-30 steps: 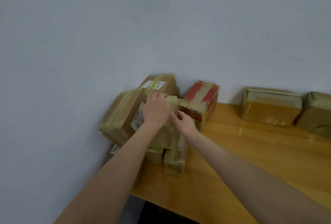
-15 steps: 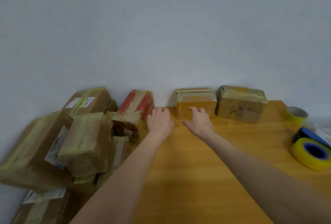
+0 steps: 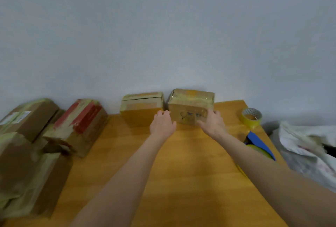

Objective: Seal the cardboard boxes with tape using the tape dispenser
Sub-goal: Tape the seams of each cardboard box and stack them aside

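Where the hands stand: left hand [image 3: 162, 125] and right hand [image 3: 211, 122] both reach to the far edge of the tabletop [image 3: 181, 172], one at each near corner of the right-hand box [image 3: 190, 107].
Left hand: fingers spread and lightly bent, tips touching the box's near left corner, beside the left-hand box [image 3: 141, 107]; it holds nothing.
Right hand: spread wide, fingers against the near right corner, thumb along the foot of the front face; contact is evident, a closed grip is not.
Right-hand box: upright against the wall [image 3: 163, 36], top banded with pale tape, dark marks on its front face.
Left-hand box: just beside it, with a dark slit across the top flaps; judged not fully sealed.
Tape dispenser [image 3: 258, 142]: blue, carrying a yellow roll, at the right side of the tabletop, partly hidden by the right forearm; untouched.
Spare tape roll [image 3: 251, 117]: yellow, far right corner.
Stack of boxes [image 3: 27, 154]: left side, heavily taped, one with red bands [image 3: 81, 123].
Step in hand: judged to be fetching a box for sealing; taping not yet begun.
Next move calls for: both hands to close on the box's sides and draw it to the near middle, well apart from its neighbour; then one hand steadies it while the other takes the dispenser.
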A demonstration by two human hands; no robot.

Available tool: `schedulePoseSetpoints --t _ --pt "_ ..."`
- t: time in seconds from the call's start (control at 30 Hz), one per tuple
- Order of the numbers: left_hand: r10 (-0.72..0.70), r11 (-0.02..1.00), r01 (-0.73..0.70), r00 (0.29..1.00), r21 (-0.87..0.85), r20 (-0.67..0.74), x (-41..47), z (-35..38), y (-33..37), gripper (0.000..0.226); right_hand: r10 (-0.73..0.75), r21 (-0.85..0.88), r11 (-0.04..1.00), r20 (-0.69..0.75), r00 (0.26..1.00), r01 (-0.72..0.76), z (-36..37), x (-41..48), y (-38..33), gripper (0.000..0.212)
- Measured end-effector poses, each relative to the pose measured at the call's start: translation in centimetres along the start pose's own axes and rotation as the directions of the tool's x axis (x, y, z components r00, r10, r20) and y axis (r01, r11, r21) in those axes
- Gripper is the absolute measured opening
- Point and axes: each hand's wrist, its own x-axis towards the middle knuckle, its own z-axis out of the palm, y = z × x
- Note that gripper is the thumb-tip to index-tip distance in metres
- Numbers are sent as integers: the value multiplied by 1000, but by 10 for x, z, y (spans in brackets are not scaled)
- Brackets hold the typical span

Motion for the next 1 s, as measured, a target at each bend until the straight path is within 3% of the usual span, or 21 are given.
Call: schedulePoseSetpoints --t 0.13,0.3,0.47,0.63,0.73,0.87,0.93,1.0 --pt "-46 987 54 998 -152 53 23 10 23 58 63 178 982 46 997 -70 -17 28 16 72" --pt "-139 942 148 989 -301 54 67 19 32 72 109 259 957 96 989 -131 -16 64 30 81" --pt "-150 941 155 988 -301 38 124 38 30 78 99 363 924 83 992 -122 -11 99 40 92" --pt "-184 947 205 977 -246 104 141 65 26 81 45 479 871 142 989 -109 -6 111 56 63" --pt "-268 953 271 963 -138 39 131 66 34 70 60 398 913 95 994 -93 -12 110 69 59" --pt "-311 950 312 949 -9 52 99 67 40 66 157 84 983 92 983 -165 -25 99 91 83" --pt "-308 948 301 950 98 60 84 68 40 61 136 -30 991 120 983 -134 -30 88 102 72" --pt "-302 941 285 950 180 76 68 66 38 55 81 -31 997 160 984 -78 -32 75 110 52"
